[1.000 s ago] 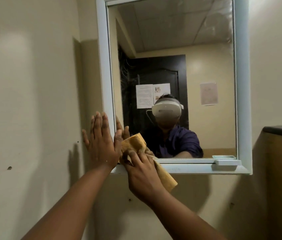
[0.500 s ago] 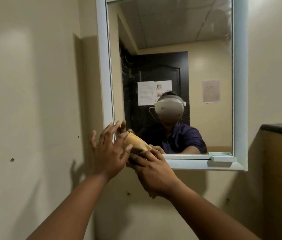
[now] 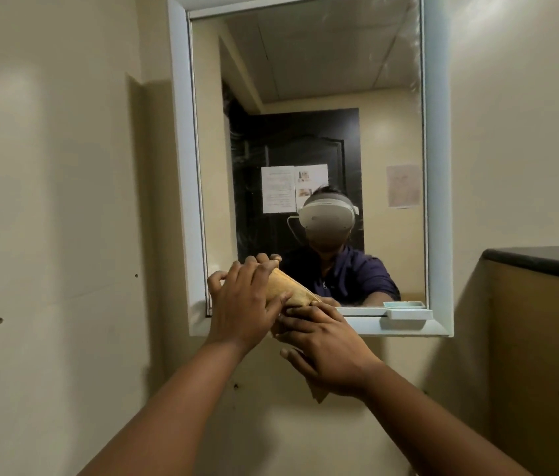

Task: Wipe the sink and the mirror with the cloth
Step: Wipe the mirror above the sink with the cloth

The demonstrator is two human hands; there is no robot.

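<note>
Up at the mirror (image 3: 305, 97), left hand (image 3: 242, 304) and right hand (image 3: 326, 348) each grip the cloth (image 3: 288, 290).

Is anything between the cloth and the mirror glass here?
Nothing visible. Both hands, left and right, hold the cloth right at the mirror's lower left corner. The small tray on the frame sits off to the right.
</note>
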